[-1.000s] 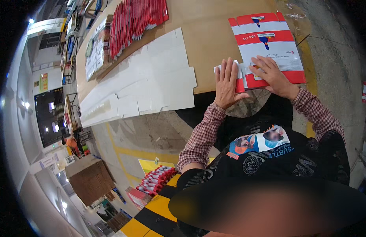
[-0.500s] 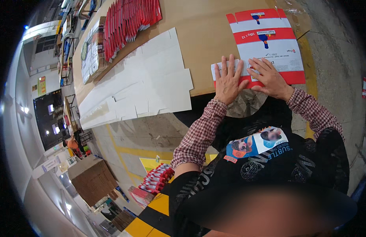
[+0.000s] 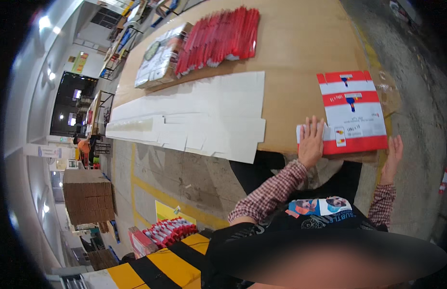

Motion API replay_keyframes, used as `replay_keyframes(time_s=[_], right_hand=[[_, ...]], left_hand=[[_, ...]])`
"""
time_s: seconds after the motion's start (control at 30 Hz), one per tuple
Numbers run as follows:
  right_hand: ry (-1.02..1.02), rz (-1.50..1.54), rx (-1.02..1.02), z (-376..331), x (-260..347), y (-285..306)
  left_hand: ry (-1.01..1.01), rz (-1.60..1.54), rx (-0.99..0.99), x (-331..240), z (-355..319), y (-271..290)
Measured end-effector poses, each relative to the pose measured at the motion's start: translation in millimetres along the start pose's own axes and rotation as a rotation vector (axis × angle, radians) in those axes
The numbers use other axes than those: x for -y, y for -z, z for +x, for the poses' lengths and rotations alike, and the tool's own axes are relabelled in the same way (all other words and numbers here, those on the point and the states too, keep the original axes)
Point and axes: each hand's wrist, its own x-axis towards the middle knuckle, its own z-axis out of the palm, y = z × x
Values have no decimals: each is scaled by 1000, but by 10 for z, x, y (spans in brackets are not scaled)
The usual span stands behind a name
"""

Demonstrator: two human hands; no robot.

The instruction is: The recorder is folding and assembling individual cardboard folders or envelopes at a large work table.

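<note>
A flat red and white printed carton [image 3: 356, 119] lies near the table's front right corner, its slotted flaps toward the far side. My left hand [image 3: 311, 143] rests flat with fingers stretched on the white and red flap at the carton's left side, covering part of it. Just past the carton's right edge is my right hand [image 3: 392, 158], fingers extended and holding nothing. Whether it touches that edge I cannot tell.
White cardboard blanks [image 3: 218, 108] lie stacked left of the carton, overhanging the table's front edge. Behind them are a tight row of red packs [image 3: 221, 41] and a wrapped bundle [image 3: 160, 60]. A yellow-and-black striped surface [image 3: 158, 265] and brown cardboard stack [image 3: 88, 196] stand lower left.
My right hand has come off the carton's face and moved right, beside its edge. The left hand stays on the left flap. The view has shifted, so the table appears lower and farther right.
</note>
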Motion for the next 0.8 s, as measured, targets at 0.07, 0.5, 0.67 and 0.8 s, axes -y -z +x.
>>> replay_keyframes(time_s=[0.07, 0.5, 0.67, 0.8], right_hand=[[93, -118, -82, 143, -75, 60], [8, -81, 971, 1530, 652, -1711], [-37, -628, 1173, 2911, 843, -2722], [66, -707, 1035, 3222, 413, -4132]], left_hand=[[6, -36, -7, -41, 32, -7], [118, -317, -312, 321, -3, 765], [300, 166, -193, 1096, -760, 1245], [391, 353, 9, 1095, -938, 1259]])
